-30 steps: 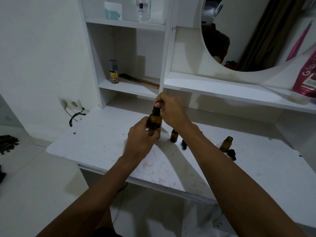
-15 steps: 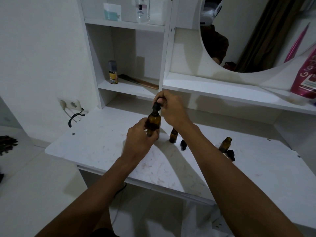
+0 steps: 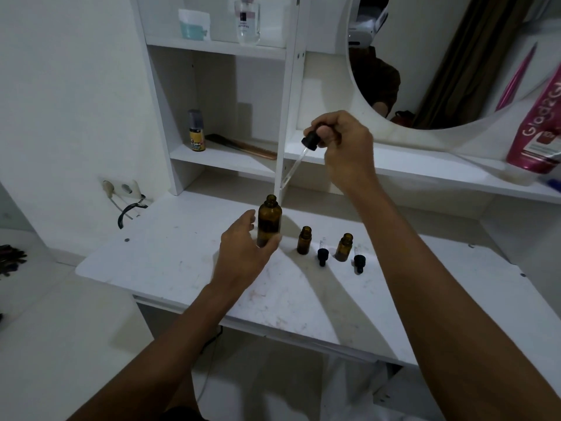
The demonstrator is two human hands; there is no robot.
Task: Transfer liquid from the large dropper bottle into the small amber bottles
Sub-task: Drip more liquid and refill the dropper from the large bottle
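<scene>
Right hand: the right hand (image 3: 343,147) is raised above the bench (image 3: 170,253), fingers pinched on the black bulb of the dropper (image 3: 299,159); its glass tube slants down and to the left, tip above and just right of the large bottle's mouth.
Left hand: the left hand (image 3: 243,253) is low, fingers and thumb loosely curled around the base of the large dropper bottle (image 3: 269,218); whether it grips or only touches, I cannot tell.
Large bottle: one, amber, upright on the bench, neck uncapped.
Small amber bottles: two, uncapped and upright, first (image 3: 304,240), second (image 3: 344,247), right of the large one.
Small dropper caps: two, black, lying on the bench, one (image 3: 322,256) between the small bottles, one (image 3: 359,261) right of the second.
</scene>
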